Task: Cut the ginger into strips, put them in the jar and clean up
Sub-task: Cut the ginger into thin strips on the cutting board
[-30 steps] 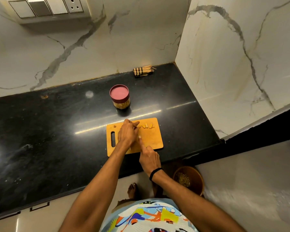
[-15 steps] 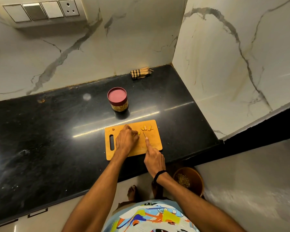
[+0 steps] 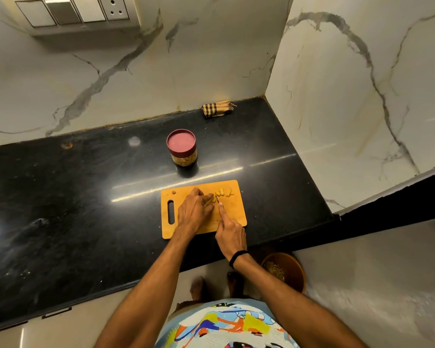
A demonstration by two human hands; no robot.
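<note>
An orange cutting board (image 3: pixel 234 212) lies near the counter's front edge. My left hand (image 3: pixel 194 210) holds down a piece of ginger (image 3: pixel 212 198) at the board's upper middle. My right hand (image 3: pixel 230 233) grips a small knife (image 3: pixel 218 199), index finger stretched along it, the blade tip right beside the held ginger. Cut ginger pieces (image 3: pixel 224 191) lie near the board's top right. A jar (image 3: pixel 181 148) with a red lid on stands behind the board.
The black counter (image 3: pixel 86 197) ends at a marble wall on the right. A folded checked cloth (image 3: pixel 217 109) lies in the back corner. A brown bin (image 3: pixel 285 271) with scraps stands on the floor below the counter edge. A switch panel (image 3: pixel 73 12) is on the back wall.
My right hand has shifted a little right and forward with the knife, from close against my left hand to beside the ginger. My left hand stays on the ginger.
</note>
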